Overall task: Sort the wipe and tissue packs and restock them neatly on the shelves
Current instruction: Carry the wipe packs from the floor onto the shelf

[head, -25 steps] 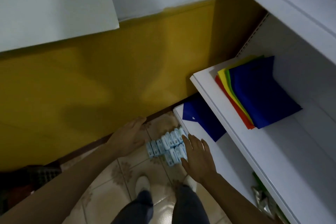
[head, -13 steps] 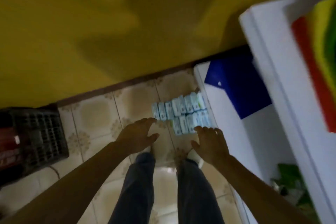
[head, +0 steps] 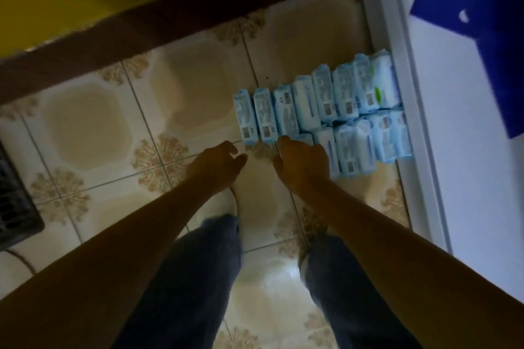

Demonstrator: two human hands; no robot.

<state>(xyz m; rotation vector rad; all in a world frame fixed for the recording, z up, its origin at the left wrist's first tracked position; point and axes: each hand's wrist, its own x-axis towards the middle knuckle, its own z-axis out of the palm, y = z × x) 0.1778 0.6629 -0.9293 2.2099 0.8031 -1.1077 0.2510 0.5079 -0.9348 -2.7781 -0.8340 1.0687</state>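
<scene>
From here, the near ends of a few packs (head: 312,99) vanish under the right grip (head: 302,163). Its fingers (head: 285,142) curl down and hide their tips, so whether they pinch a pack or only touch it can't be told. The print on every pack is a smear. Well left of the left grip (head: 218,163), a dark crate (head: 14,207) is sliced off at the edge of view. Right of the right grip, the blue sheet (head: 482,22) on the shelf (head: 453,178) runs off the top and right.
</scene>
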